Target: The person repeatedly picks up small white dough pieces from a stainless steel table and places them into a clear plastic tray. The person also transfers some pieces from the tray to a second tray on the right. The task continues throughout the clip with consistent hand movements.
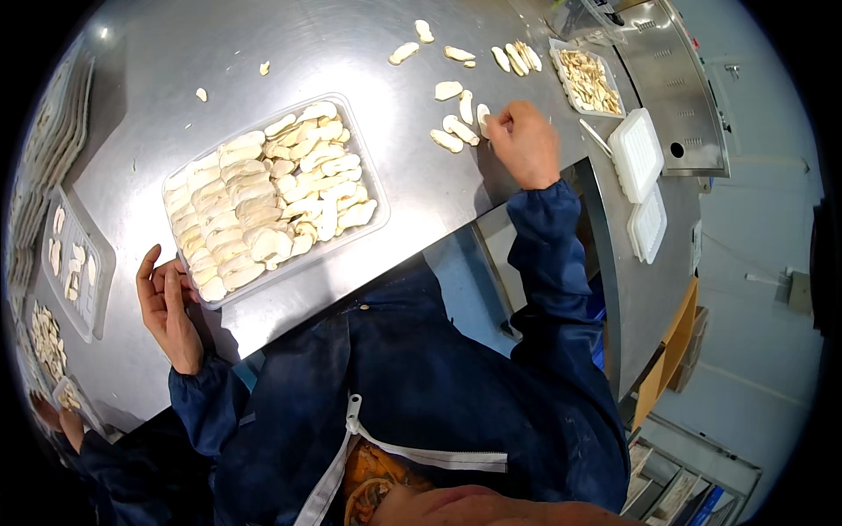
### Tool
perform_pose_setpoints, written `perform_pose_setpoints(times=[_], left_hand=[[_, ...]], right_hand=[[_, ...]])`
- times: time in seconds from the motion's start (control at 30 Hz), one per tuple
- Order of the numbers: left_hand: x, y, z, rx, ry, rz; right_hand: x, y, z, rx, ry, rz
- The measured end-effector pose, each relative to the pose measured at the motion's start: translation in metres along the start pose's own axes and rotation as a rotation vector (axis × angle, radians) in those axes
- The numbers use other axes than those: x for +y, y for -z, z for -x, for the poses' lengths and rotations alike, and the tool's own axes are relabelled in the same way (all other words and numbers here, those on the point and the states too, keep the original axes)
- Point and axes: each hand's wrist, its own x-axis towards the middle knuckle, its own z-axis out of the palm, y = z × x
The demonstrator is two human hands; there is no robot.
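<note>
A clear plastic tray (366, 158) on the steel table (401, 191) holds overlapping rows of pale mushroom slices (247, 191). My left hand (168, 314) is at the tray's near left corner, fingers apart, some fingertips touching or hidden behind the rim. To the right of the tray, my right hand (526, 146) has its fingers curled, with a mushroom slice (483, 119) at the thumb and fingertips. Just left of it, several loose slices (460, 129) lie on the steel. More loose slices (458, 54) are spread farther back.
A small tub (619, 105) of mushroom pieces stands at back right, near white plastic trays (637, 156) and a steel appliance (677, 85). At left are stacked trays (56, 125), a tray with a few slices (99, 283) and another person's hands (66, 421). The table edge runs before me.
</note>
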Motion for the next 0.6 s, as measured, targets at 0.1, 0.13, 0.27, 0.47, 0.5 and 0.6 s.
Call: perform_pose_setpoints(times=[0.1, 0.13, 0.27, 0.47, 0.5, 0.6], left_hand=[[0.000, -0.001, 0.000, 0.001, 0.000, 0.019], [-0.001, -0.001, 0.000, -0.001, -0.002, 0.020], [-0.004, 0.002, -0.001, -0.010, -0.003, 0.035], [-0.005, 0.002, 0.000, 0.005, -0.015, -0.006], [-0.005, 0.001, -0.001, 0.009, -0.014, -0.011], [-0.005, 0.000, -0.001, 0.013, -0.013, -0.025]], right_hand=[[0.007, 0.006, -0.002, 0.039, 0.147, -0.061], [0.009, 0.006, -0.003, 0.074, 0.240, -0.083], [0.013, 0.006, -0.012, 0.032, 0.549, 0.002], [0.024, 0.005, -0.018, -0.034, 0.453, 0.015], [0.022, 0.005, -0.017, -0.029, 0.442, 0.004], [0.020, 0.004, -0.015, -0.008, 0.431, -0.001]])
